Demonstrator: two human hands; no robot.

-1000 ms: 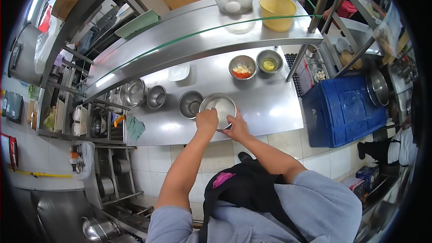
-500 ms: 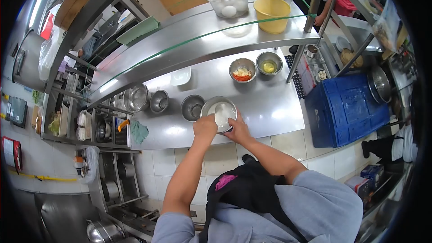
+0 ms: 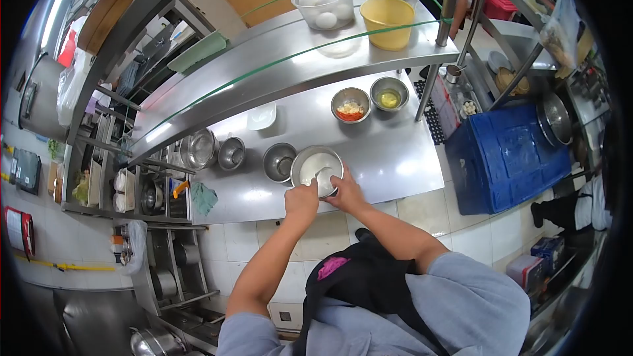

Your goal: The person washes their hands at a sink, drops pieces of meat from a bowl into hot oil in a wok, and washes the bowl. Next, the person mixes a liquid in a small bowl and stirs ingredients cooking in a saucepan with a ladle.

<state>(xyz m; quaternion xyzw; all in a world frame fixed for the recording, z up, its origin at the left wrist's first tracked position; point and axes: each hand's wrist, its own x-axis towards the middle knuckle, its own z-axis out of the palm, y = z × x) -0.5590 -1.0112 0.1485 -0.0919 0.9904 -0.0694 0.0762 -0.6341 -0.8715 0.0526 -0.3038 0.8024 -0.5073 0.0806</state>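
Observation:
A metal bowl (image 3: 296,159) of white, creamy liquid (image 3: 316,161) sits near the front edge of the steel table. My left hand (image 3: 302,202) is a closed fist at the bowl's near-left rim, around the handle of a spoon (image 3: 322,173) that dips into the liquid. On the near-right side, my right hand (image 3: 347,192) grips the rim of the bowl, thumb over the edge. Touching or nearly touching it on the left is a smaller metal bowl (image 3: 279,163).
Bowls of chopped orange and pale food (image 3: 351,105) and yellowish liquid (image 3: 389,95) stand back right. A white dish (image 3: 262,117) and green cloth (image 3: 204,198) lie left. The overhead shelf holds an egg tub (image 3: 323,4) and a yellow container (image 3: 388,23). A blue crate (image 3: 501,165) stands right.
The spoon has moved from the far side of the bowl toward its near side, and my left fist has lowered slightly. My right hand keeps its grip on the rim.

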